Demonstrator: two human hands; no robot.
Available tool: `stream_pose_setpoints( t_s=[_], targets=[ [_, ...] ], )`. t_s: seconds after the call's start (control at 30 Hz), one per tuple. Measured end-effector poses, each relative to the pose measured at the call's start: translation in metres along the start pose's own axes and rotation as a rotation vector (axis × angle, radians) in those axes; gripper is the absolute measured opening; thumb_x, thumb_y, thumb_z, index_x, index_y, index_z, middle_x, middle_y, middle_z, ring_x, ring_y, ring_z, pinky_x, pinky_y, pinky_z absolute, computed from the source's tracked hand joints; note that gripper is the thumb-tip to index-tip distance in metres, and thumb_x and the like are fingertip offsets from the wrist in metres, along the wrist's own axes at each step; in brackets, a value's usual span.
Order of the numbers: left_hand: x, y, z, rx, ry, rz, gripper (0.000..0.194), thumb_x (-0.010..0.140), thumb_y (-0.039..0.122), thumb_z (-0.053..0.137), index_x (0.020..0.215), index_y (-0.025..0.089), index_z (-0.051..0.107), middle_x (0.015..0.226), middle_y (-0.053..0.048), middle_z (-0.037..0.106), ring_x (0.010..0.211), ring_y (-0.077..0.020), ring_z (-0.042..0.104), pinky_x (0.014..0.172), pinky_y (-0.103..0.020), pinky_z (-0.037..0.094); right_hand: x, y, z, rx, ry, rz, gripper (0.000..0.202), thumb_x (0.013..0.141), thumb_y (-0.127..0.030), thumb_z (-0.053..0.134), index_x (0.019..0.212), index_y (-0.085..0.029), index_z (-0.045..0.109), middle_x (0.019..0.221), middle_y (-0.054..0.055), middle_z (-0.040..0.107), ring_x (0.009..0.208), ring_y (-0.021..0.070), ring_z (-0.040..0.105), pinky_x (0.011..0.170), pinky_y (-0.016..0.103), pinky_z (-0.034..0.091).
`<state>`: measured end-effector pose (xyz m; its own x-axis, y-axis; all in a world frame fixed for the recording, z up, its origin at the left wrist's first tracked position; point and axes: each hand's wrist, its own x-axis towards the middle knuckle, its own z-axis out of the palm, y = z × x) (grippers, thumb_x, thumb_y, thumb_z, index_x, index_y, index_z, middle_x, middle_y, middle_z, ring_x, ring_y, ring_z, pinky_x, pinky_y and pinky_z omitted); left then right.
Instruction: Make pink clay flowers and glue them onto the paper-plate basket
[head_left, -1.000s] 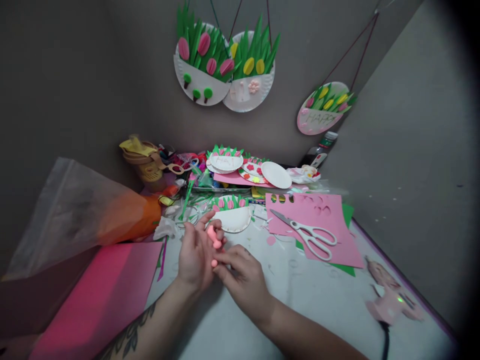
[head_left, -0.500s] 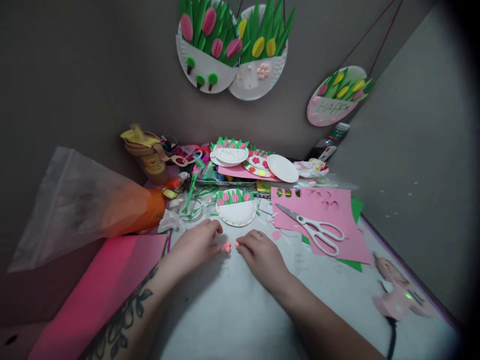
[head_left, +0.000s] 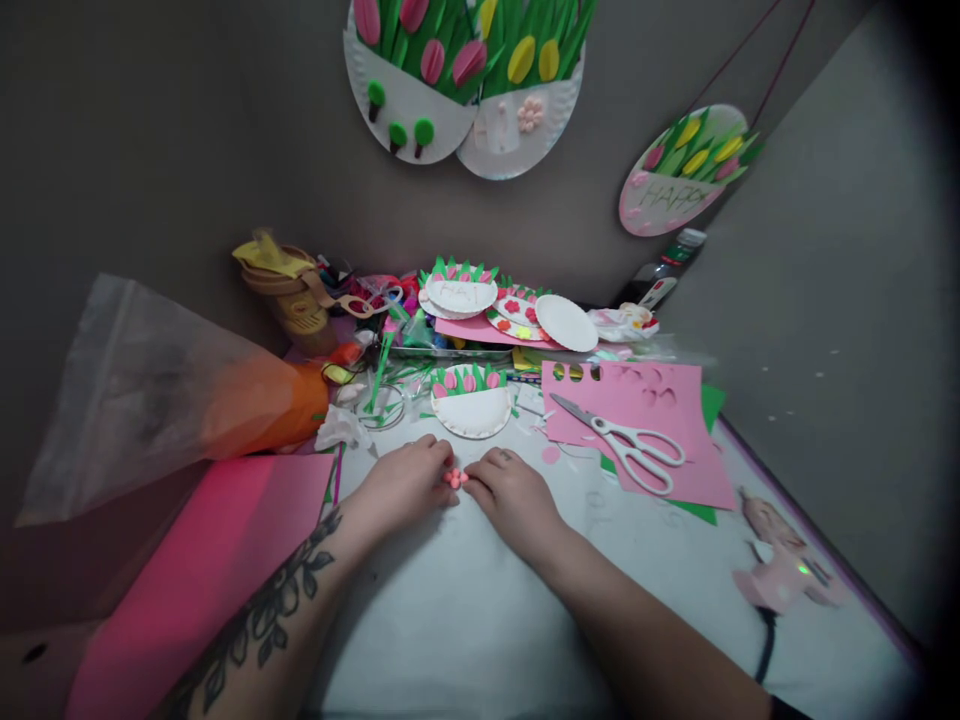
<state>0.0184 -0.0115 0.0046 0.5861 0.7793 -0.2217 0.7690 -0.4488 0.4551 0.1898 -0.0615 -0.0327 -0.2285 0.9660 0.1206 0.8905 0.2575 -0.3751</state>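
A small cluster of pink clay balls (head_left: pixel 455 479), shaped like a flower, lies between my fingertips near the table's middle. My left hand (head_left: pixel 409 482) pinches the cluster from its left side. From the right, my right hand (head_left: pixel 517 497) presses thumb and finger together against a pink ball at the cluster's edge. Just beyond both hands rests a white paper plate pocket (head_left: pixel 472 412) with green paper leaves and pink paper tulips along its top and a beaded-looking rim.
White-handled scissors (head_left: pixel 637 450) lie on pink foam sheet (head_left: pixel 622 400) at the right, with a pink glue gun (head_left: pixel 784 570) nearer me. A plastic bag with orange contents (head_left: pixel 262 400) stands left. Decorated plates (head_left: pixel 517 315) and craft scraps fill the back; a cup (head_left: pixel 292 300) stands back left.
My right hand has moved left, bringing its pink ball to the cluster. My left fingers have closed in around the cluster. The view has tipped slightly downward.
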Motion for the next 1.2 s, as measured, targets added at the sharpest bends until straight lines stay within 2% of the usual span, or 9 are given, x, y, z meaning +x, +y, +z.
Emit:
stream_pose_setpoints(
  t_s=[0.2,0.47,0.73,0.83,0.97,1.03,1.2],
  targets=[
    [-0.001,0.002,-0.001,0.003,-0.014,0.019,0.021,0.073,0.027,0.062,0.093,0.021,0.058,0.095,-0.005,0.06,0.083,-0.0207,0.059,0.065,-0.027,0.037,0.0,-0.002,-0.002,-0.003,-0.012,0.003,0.012,0.09,-0.027,0.058,0.089,-0.023,0.069,0.088,0.003,0.063,0.087,0.0186,0.057,0.072,0.028,0.044],
    [0.0,0.002,-0.001,-0.008,-0.013,-0.01,0.016,0.077,0.024,0.057,0.092,0.021,0.06,0.095,-0.005,0.061,0.085,-0.0202,0.059,0.068,-0.027,0.038,-0.001,0.0,0.001,0.004,0.012,-0.004,0.014,0.091,-0.021,0.056,0.091,-0.024,0.07,0.087,0.003,0.064,0.088,0.0183,0.057,0.075,0.028,0.044],
    [0.0,0.001,0.0,0.017,0.008,0.011,0.013,0.079,0.028,0.054,0.089,0.021,0.059,0.093,-0.006,0.061,0.082,-0.0211,0.058,0.065,-0.028,0.036,0.0,-0.003,0.006,-0.002,0.035,-0.021,0.014,0.091,-0.022,0.056,0.089,-0.023,0.069,0.087,0.003,0.064,0.088,0.019,0.057,0.075,0.029,0.045],
    [0.0,-0.001,-0.001,0.003,-0.005,-0.002,0.016,0.077,0.029,0.057,0.09,0.02,0.058,0.093,-0.006,0.061,0.082,-0.0217,0.058,0.065,-0.029,0.037,0.001,-0.003,0.006,0.004,0.033,-0.016,0.015,0.091,-0.02,0.054,0.091,-0.024,0.069,0.087,0.003,0.063,0.088,0.0191,0.057,0.076,0.029,0.046],
    [-0.002,-0.008,0.0,-0.11,-0.014,0.01,0.029,0.068,0.027,0.066,0.095,0.021,0.057,0.097,-0.006,0.061,0.086,-0.0237,0.058,0.069,-0.029,0.038,0.0,-0.002,0.003,0.032,0.036,-0.005,0.023,0.09,-0.011,0.051,0.095,-0.024,0.069,0.088,0.003,0.064,0.089,0.0186,0.057,0.076,0.027,0.045],
    [-0.003,-0.011,0.001,-0.192,0.035,0.02,0.031,0.068,0.025,0.065,0.097,0.021,0.057,0.097,-0.006,0.061,0.088,-0.0245,0.057,0.071,-0.031,0.039,0.0,-0.001,0.003,0.051,0.043,-0.001,0.023,0.091,-0.011,0.05,0.097,-0.024,0.069,0.088,0.003,0.064,0.09,0.0187,0.057,0.077,0.027,0.045],
    [-0.004,-0.01,-0.004,-0.427,0.189,0.08,0.038,0.076,0.013,0.048,0.114,0.019,0.048,0.104,-0.008,0.056,0.095,-0.0214,0.056,0.083,-0.033,0.042,0.002,0.0,0.008,0.083,0.067,-0.008,0.015,0.09,-0.019,0.055,0.095,-0.024,0.068,0.088,0.004,0.062,0.09,0.0199,0.055,0.077,0.03,0.046]
  ],
)
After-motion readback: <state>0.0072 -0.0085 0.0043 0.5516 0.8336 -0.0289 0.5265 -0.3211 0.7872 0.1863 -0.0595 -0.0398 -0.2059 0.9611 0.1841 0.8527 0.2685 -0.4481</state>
